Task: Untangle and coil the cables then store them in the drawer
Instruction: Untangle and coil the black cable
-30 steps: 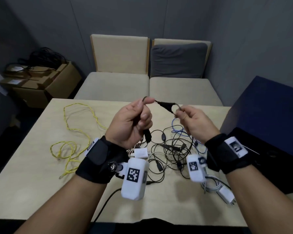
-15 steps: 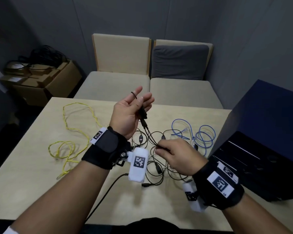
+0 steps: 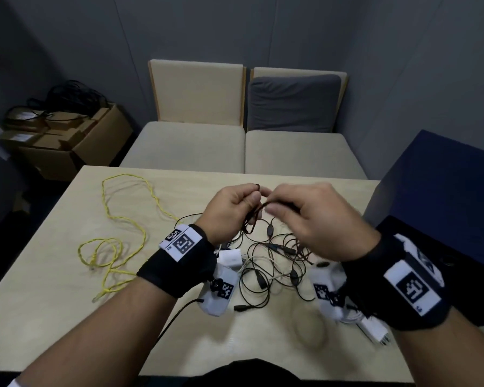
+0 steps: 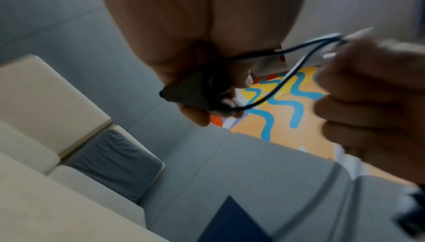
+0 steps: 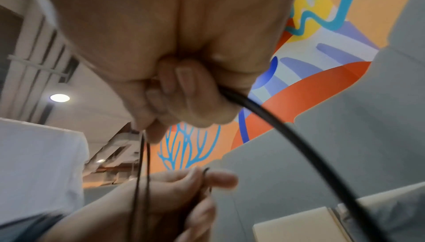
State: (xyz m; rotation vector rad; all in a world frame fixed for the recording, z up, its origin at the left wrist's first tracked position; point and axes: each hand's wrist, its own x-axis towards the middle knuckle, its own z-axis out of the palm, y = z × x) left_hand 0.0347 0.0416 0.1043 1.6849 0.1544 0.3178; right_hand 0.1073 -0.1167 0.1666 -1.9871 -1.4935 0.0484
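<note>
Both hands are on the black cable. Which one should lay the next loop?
Right, probably. The left hand pinches the gathered loops of the black cable, so it serves as anchor; the right hand grips the strand running toward the tangle on the table and can feed it.

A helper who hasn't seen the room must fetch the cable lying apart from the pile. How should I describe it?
Find the light wooden table before the beige seats. On its left half, left of the left hand and the black tangle, one yellow cable lies in loose loops. It alone is yellow; its neighbours are black or white, heaped together.
</note>
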